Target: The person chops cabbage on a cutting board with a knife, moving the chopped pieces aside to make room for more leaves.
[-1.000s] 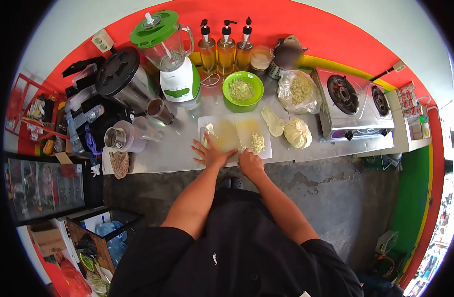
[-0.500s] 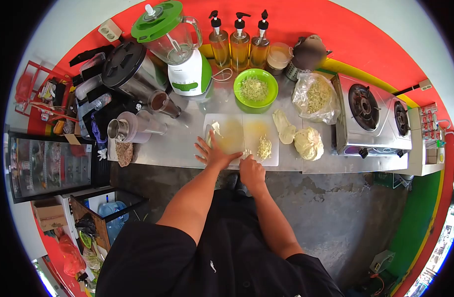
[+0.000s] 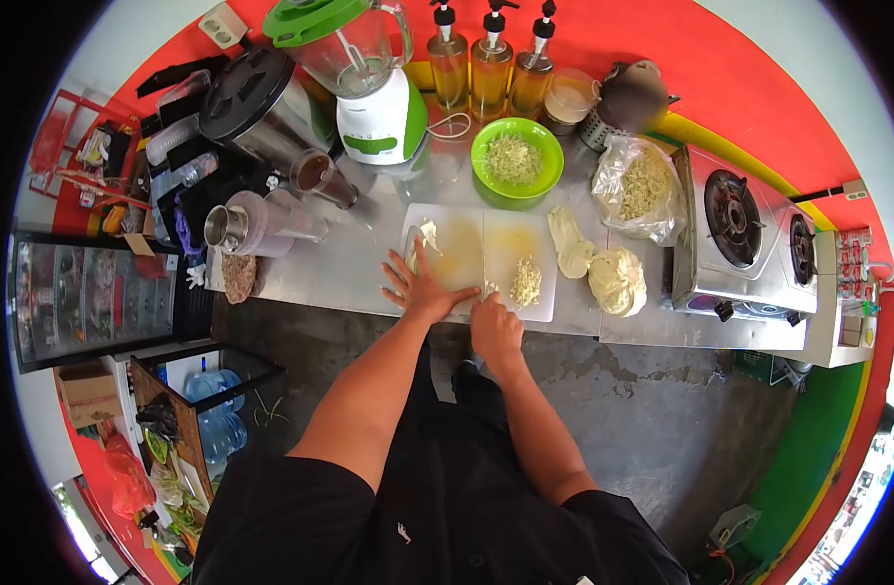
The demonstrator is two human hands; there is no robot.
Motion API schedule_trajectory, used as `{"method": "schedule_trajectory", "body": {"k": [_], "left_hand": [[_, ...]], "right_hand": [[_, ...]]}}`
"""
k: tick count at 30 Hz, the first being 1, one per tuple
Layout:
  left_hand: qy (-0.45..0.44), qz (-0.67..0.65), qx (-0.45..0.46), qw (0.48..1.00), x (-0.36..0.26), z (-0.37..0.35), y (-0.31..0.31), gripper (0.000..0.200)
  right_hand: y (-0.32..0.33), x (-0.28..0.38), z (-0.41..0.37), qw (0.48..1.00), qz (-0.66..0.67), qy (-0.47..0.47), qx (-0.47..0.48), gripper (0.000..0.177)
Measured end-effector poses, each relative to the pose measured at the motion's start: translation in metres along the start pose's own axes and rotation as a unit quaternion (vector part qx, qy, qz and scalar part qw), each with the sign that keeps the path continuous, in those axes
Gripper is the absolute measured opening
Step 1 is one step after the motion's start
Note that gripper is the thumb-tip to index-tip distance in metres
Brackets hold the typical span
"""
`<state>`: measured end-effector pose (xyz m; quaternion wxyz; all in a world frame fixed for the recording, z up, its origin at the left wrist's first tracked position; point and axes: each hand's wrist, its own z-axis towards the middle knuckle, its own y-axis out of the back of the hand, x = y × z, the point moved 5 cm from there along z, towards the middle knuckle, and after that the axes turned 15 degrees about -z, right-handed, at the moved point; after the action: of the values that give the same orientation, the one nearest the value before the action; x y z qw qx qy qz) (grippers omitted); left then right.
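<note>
A white cutting board (image 3: 539,310) lies at the counter's front edge. My left hand (image 3: 422,291) rests on its left part with fingers spread wide, and a pale cabbage piece (image 3: 428,234) shows by its fingertips. My right hand (image 3: 496,327) is closed in a fist around the handle of a knife (image 3: 485,255), whose thin blade points away from me across the board, seen edge-on. Shredded cabbage (image 3: 527,282) is heaped right of the knife. Off the board's right side lie a loose cabbage leaf (image 3: 570,244) and a cut cabbage head (image 3: 617,282).
Behind the board stands a green bowl (image 3: 554,180) of shredded cabbage. A plastic bag (image 3: 646,190) of shreds sits beside the gas stove (image 3: 695,278). A blender (image 3: 374,127), pump bottles (image 3: 491,78) and a metal cup (image 3: 325,179) line the back and left.
The view has shifted slightly, so the counter items appear displaced. Both hands keep nearly the same places on the board, left spread and right on the knife.
</note>
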<state>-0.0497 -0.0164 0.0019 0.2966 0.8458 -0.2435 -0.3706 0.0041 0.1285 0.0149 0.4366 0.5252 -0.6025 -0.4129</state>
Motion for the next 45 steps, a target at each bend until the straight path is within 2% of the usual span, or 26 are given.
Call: {"method": "schedule_trajectory", "body": {"k": [6, 12, 18, 19, 21, 25, 27, 36, 40, 45], "left_hand": [[-0.009, -0.003, 0.001, 1.000, 0.003, 0.001, -0.002, 0.155], [-0.011, -0.006, 0.001, 1.000, 0.007, 0.001, -0.003, 0.155], [-0.016, -0.009, -0.006, 1.000, 0.007, 0.001, -0.003, 0.154], [-0.015, -0.008, -0.008, 1.000, 0.007, 0.001, -0.003, 0.154], [-0.014, -0.009, -0.006, 1.000, 0.006, 0.000, -0.002, 0.153], [-0.016, -0.002, -0.005, 1.000, 0.005, -0.002, -0.001, 0.154], [-0.019, -0.010, -0.004, 1.000, 0.004, -0.003, 0.000, 0.153], [-0.011, -0.011, 0.004, 1.000, 0.002, -0.005, 0.003, 0.153], [-0.008, -0.010, 0.004, 1.000, 0.003, -0.004, 0.003, 0.152], [-0.014, -0.016, -0.001, 1.000, 0.002, -0.005, 0.003, 0.152]], "right_hand": [[0.002, -0.004, -0.011, 0.998, 0.051, -0.003, 0.044, 0.037], [0.004, -0.003, -0.003, 0.999, 0.024, 0.004, 0.024, 0.037], [-0.008, 0.000, -0.009, 0.998, 0.046, -0.009, 0.045, 0.037], [-0.010, -0.001, -0.005, 0.998, 0.044, -0.008, 0.044, 0.037], [-0.005, 0.000, -0.002, 0.999, -0.016, 0.016, -0.039, 0.033], [-0.001, -0.002, -0.013, 0.999, -0.001, 0.018, -0.039, 0.034], [-0.006, 0.000, -0.017, 1.000, -0.002, 0.005, -0.002, 0.034], [-0.006, -0.001, -0.019, 0.998, -0.012, 0.038, -0.047, 0.035], [-0.008, 0.004, -0.012, 0.999, -0.039, 0.018, -0.018, 0.035], [-0.002, 0.003, -0.012, 0.996, -0.037, 0.080, -0.012, 0.035]]}}
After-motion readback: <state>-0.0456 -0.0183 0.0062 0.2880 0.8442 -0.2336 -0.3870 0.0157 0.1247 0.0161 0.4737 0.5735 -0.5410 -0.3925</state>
